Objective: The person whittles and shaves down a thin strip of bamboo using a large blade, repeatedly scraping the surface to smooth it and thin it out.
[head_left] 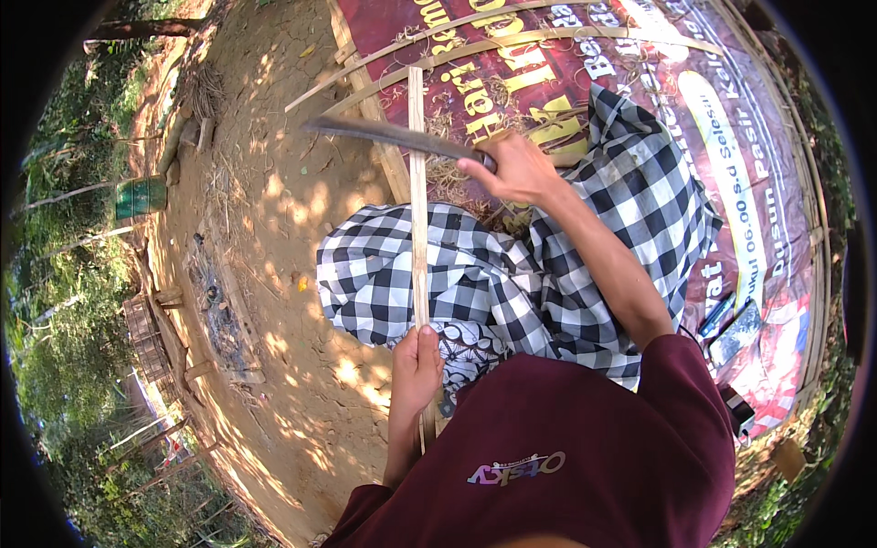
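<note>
My right hand (514, 168) is closed round the handle of a machete (384, 135). Its long dark blade points left and crosses the upper part of a pale bamboo strip (419, 219); whether it touches the strip I cannot tell. The strip runs lengthwise over my lap, which is covered by a black-and-white checked cloth (384, 265). Lower down, my left hand (417, 365) grips the strip, thumb on top, and the strip's near end passes beside my forearm.
A dark red printed banner (749, 210) lies under me and to the right, strewn with curly shavings (448, 137). Long bamboo strips (548, 36) lie across its far part. Bare earth (283, 228) stretches to the left. A phone-like flat object (736, 333) lies at the right.
</note>
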`<state>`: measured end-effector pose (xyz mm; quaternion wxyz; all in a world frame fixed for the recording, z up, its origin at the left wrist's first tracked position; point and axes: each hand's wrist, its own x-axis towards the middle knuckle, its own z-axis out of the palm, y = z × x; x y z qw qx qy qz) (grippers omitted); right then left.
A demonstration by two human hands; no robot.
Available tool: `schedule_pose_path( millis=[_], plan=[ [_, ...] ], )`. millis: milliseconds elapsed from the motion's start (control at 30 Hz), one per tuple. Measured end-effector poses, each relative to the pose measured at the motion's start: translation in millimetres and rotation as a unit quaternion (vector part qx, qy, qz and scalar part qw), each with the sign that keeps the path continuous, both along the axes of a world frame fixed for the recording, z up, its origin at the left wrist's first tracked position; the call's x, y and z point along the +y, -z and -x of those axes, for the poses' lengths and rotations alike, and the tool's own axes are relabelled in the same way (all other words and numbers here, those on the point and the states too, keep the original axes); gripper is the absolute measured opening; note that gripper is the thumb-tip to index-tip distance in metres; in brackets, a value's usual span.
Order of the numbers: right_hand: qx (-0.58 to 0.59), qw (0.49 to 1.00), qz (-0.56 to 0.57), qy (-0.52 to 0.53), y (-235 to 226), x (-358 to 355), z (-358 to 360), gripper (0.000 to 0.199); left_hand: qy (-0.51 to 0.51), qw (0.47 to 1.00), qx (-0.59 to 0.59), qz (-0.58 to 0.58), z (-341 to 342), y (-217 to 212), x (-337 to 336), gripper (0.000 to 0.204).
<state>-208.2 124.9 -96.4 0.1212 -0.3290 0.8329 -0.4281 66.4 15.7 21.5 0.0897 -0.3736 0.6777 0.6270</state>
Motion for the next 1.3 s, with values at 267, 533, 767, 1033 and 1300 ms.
schedule_pose_path(
  millis=[267,533,767,1033,1300],
  plan=[
    [0.079,0.995,0.007,-0.054,-16.7,6.4,-20.9,0.067,0.020,0.999,-0.006,0.032,7.9,2.8,-4.5,0.034],
    [0.124,0.982,0.056,-0.134,-24.3,5.8,-39.8,0.064,0.035,0.994,0.009,0.103,12.3,10.2,-6.7,0.034],
    [0.111,0.989,0.031,-0.093,-21.7,1.5,-36.3,0.063,0.124,0.923,0.022,0.364,25.7,13.5,-8.0,0.035],
    [0.164,0.979,0.063,-0.108,-24.1,-4.7,-47.6,0.064,0.121,0.931,0.022,0.343,27.2,10.2,-10.8,0.031],
    [0.139,0.982,0.056,-0.111,-22.9,-6.0,-56.9,0.059,0.120,0.945,0.037,0.302,32.7,22.9,-16.3,0.032]
  ],
)
